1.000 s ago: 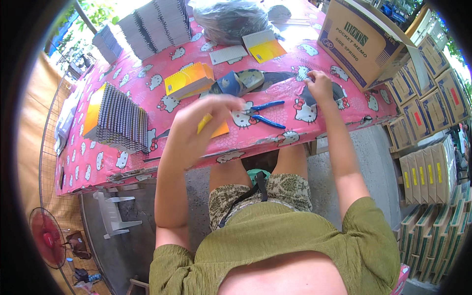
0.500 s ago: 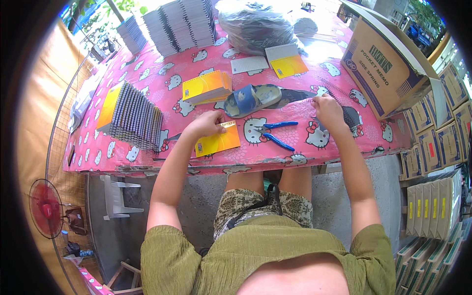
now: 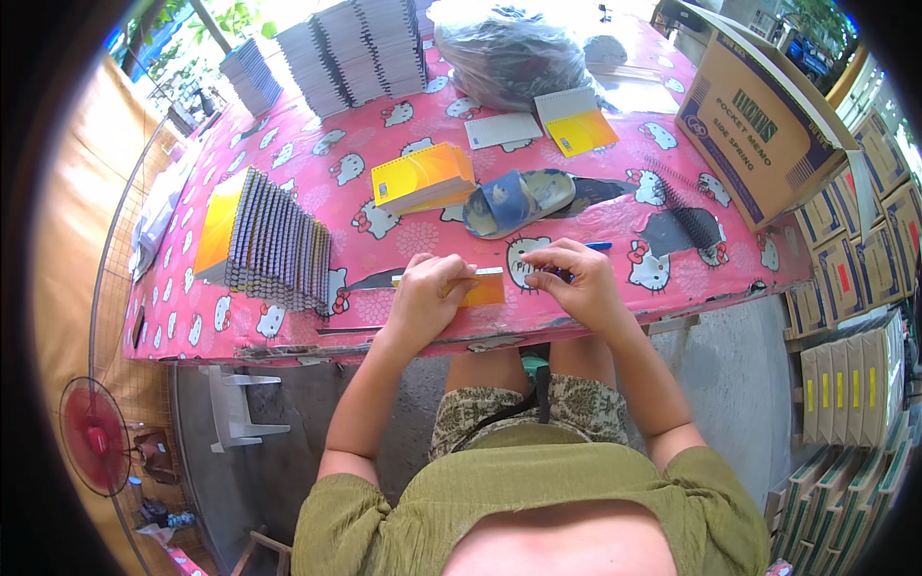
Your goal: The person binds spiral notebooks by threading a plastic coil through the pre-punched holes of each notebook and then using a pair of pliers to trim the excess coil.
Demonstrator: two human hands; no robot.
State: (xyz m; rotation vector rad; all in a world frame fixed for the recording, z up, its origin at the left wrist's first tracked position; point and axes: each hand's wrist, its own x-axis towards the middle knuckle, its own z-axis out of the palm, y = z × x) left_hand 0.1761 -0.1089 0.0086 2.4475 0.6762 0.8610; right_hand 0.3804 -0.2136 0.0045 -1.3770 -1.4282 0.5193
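Observation:
My left hand (image 3: 432, 296) grips a yellow-orange memo pad (image 3: 489, 289) near the table's front edge, its thumb and fingers closed over the punched edge. To its right, my right hand (image 3: 578, 283) is in a pinch; what it holds, if anything, is too small to make out. Blue-handled pliers (image 3: 598, 247) lie mostly hidden behind that hand. A blue slipper (image 3: 519, 200) rests just beyond the hands, beside a loose pile of yellow memo pads (image 3: 423, 180). Dark spiral coils (image 3: 693, 223) lie on the table at the right.
Spiral-bound pads stand stacked (image 3: 274, 245) at the left, with tall notebook stacks (image 3: 355, 53) farther back. A plastic-wrapped bundle (image 3: 509, 58) and two opened pads sit at the back. An open carton (image 3: 759, 130) occupies the right end of the pink tablecloth (image 3: 365, 312).
My right hand has come from beside the coils leftward and nearer, close to the pad, and now covers most of the pliers. My left hand has shifted slightly right with the pad, which is tilted up.

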